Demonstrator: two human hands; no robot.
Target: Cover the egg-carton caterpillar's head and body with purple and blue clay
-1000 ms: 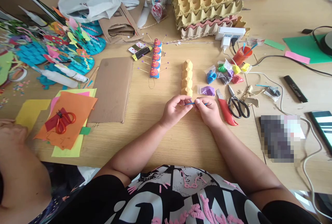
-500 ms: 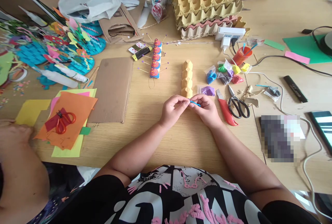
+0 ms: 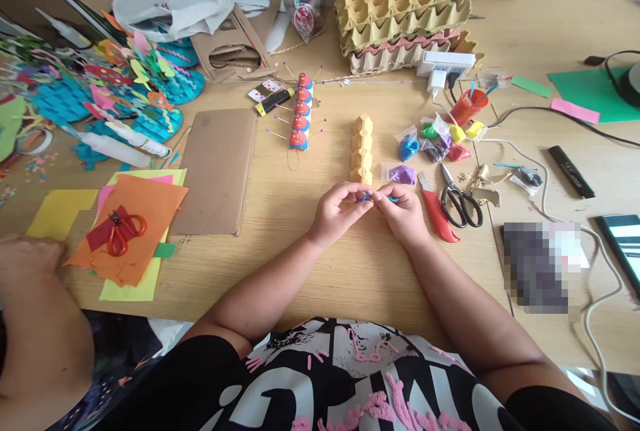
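My left hand (image 3: 340,212) is closed in a pinch on a small blue-purple lump (image 3: 364,197), partly hidden by the fingers. Close beside it, my right hand (image 3: 403,214) pinches a thin blue stick (image 3: 393,200), its tip hidden at the fingertips near the lump. Just beyond both hands lies a yellow egg-carton strip (image 3: 362,148) with a row of bumps. A painted red-and-blue egg-carton caterpillar (image 3: 301,113) with purple-tipped sticks stands farther back on the left. To the right of my hands are a purple clay packet (image 3: 401,174), a red-handled cutter (image 3: 439,214) and black-handled scissors (image 3: 460,204).
Several clay packets (image 3: 435,141) and an orange cup (image 3: 470,108) stand back right. Stacked egg trays (image 3: 400,11) rise behind. Left are a cardboard sheet (image 3: 215,171), coloured papers (image 3: 145,218) with red-handled scissors (image 3: 123,228), and another person's arm (image 3: 40,324). A white cable (image 3: 545,198) runs along the right.
My fingertips have drawn slightly apart, and the blue-purple lump now shows in my left hand. The blue stick has moved a little right with my right hand.
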